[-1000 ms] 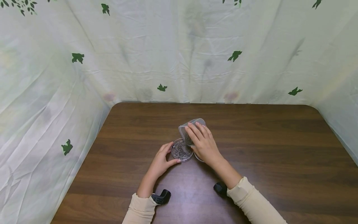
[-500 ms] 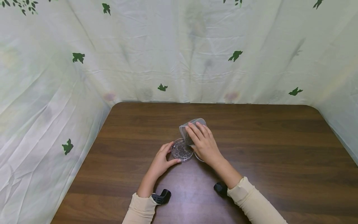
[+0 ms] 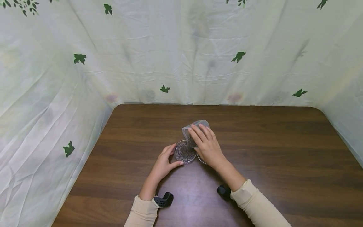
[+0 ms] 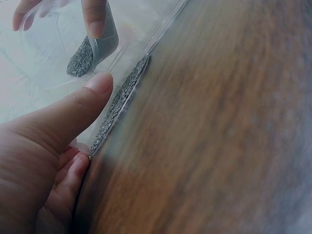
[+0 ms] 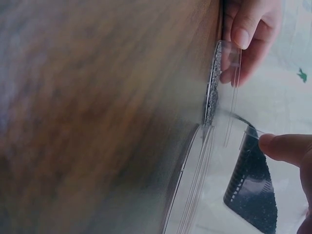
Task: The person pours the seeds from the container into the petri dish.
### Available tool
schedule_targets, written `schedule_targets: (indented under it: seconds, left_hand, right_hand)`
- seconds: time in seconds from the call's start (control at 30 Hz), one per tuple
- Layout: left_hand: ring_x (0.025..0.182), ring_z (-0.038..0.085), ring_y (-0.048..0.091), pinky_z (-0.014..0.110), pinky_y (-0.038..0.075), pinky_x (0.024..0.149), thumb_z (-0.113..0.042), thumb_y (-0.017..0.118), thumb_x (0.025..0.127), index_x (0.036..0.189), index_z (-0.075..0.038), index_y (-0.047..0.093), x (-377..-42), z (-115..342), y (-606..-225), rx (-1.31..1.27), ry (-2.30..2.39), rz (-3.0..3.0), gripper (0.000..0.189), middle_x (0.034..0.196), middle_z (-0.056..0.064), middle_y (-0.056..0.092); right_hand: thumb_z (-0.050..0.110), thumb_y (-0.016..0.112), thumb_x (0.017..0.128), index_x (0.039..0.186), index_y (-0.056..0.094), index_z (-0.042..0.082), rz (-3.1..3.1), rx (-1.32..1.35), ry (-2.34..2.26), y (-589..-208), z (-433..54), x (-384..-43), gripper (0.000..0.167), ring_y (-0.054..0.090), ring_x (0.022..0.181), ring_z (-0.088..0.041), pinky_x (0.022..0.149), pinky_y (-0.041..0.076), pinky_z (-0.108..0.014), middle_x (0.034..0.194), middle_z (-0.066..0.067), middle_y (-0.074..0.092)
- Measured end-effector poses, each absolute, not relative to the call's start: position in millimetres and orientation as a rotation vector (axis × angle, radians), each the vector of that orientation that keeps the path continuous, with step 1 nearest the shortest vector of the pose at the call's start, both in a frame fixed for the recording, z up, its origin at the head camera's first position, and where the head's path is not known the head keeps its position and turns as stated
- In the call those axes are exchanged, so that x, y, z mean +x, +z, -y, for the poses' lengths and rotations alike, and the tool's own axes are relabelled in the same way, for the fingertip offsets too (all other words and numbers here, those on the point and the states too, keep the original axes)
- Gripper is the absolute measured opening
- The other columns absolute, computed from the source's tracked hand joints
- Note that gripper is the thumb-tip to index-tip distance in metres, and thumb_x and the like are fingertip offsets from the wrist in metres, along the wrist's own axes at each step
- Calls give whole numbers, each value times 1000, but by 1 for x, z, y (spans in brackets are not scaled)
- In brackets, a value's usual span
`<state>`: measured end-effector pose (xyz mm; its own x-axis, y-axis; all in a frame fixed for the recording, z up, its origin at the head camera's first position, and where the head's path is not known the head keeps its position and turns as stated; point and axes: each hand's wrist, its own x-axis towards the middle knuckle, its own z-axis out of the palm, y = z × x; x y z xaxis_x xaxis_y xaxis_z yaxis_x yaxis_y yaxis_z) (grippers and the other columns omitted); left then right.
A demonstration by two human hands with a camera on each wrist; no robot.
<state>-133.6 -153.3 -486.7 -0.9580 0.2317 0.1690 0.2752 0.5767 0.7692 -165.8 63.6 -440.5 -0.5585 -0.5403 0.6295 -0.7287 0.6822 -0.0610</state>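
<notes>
My left hand [image 3: 163, 162] holds a round clear petri dish [image 3: 189, 162] on the table, thumb at the near side and fingers at the far left. Small dark grains [image 3: 182, 154] cover the dish's bottom. Above its right side, my right hand [image 3: 208, 146] grips a clear plastic tub [image 3: 185, 133] tipped toward the dish. In the right wrist view, dark grains fill much of the tilted tub [image 5: 251, 183], and a thin stream [image 5: 239, 117] runs from its lip into the dish. The right hand hides part of the tub in the head view.
A second round clear dish or lid [image 3: 202, 161] lies right beside the first, partly under my right hand. The brown wooden table [image 3: 269, 151] extends around both. A pale curtain [image 3: 181, 47] with green bird prints hangs behind its far edge.
The grains in the petri dish look darker and denser than a second ago. Both hands and the tipped tub have stayed almost in place.
</notes>
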Motion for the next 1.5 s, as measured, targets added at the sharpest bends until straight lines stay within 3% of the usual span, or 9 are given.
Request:
schedule_targets:
  seconds: [0.77, 1.5]
  left_hand:
    - [107, 28, 51, 35, 42, 91, -24, 78, 68, 132, 0, 41, -134, 153, -487, -444, -1338, 2749, 78, 124, 15, 45]
    - [106, 28, 52, 37, 41, 92, -22, 79, 68, 131, 2, 42, -134, 153, -486, -449, -1339, 2724, 77, 123, 15, 47]
  right_hand:
    - [19, 81, 62, 136, 30, 6, 2329, 900, 446, -441, -67, -167, 91, 26, 127, -32, 103, 21, -45, 140, -11, 31]
    - [17, 85, 59, 139, 26, 4, 2367, 711, 1020, -434, -73, -164, 100, 24, 128, -28, 102, 21, -48, 140, -11, 31]
